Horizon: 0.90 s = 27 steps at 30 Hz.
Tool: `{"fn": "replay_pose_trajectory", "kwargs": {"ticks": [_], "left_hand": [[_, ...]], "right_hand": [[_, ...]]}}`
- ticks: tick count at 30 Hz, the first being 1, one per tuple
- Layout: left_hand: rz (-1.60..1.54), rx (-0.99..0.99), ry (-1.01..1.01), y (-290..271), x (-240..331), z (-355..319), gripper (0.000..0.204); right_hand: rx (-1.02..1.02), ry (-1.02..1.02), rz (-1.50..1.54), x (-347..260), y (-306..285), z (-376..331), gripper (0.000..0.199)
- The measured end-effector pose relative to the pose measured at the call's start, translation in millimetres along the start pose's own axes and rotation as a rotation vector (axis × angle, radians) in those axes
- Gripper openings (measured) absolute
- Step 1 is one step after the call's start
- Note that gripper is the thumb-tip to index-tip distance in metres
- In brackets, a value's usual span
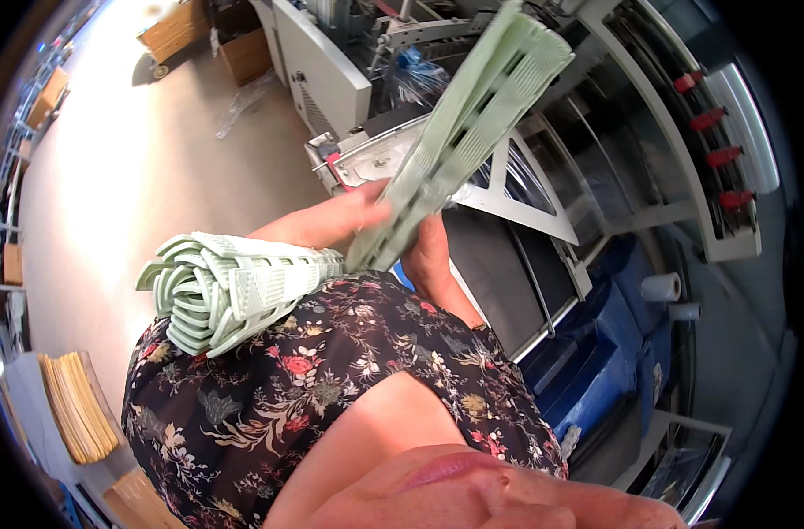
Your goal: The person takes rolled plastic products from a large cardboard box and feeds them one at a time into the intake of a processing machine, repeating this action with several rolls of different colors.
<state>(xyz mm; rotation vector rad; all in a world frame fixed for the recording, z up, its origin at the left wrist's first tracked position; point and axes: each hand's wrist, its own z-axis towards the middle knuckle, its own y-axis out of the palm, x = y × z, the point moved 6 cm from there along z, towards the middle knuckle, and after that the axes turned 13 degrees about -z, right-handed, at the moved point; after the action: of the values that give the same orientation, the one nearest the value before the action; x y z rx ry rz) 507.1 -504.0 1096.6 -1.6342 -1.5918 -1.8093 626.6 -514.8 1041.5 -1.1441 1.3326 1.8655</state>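
Note:
A long pale green bundle of ribbed, slotted strips (472, 132) rises at a slant in front of my chest, its far end over the machine. My left hand (365, 210) grips its lower part from the left and is slightly blurred. From the right, my right hand (428, 251) holds the same lower part, its fingers partly hidden behind the strips. A second pale green bundle (269, 280), thick and curled into layers at its outer end, lies against my body by my left forearm. Its inner end reaches close to the bundle in my hands.
Ahead stands a machine with a white triangular frame (530, 207) over a dark belt (516, 286). A grey cabinet door (322, 66) is beyond. Blue bins (587, 361) and a white roll (660, 287) are at right. Stacked yellowish sheets (77, 407) lie at left; cardboard boxes (243, 55) stand farther back.

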Motion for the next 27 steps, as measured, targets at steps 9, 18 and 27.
{"fn": "replay_pose_trajectory", "kwargs": {"ticks": [9,18,27], "left_hand": [[0.152,-0.280,0.021,17,-21,20,0.094],[0.376,-0.821,-0.139,60,-44,33,0.089],[0.390,-0.864,-0.251,73,-49,57,0.081]], "right_hand": [[0.242,-0.471,-1.317,-112,-30,-43,0.109],[-0.099,-0.391,-2.533,-198,-13,-52,0.061],[0.081,-0.137,-2.268,-204,-100,-108,0.060]]}}
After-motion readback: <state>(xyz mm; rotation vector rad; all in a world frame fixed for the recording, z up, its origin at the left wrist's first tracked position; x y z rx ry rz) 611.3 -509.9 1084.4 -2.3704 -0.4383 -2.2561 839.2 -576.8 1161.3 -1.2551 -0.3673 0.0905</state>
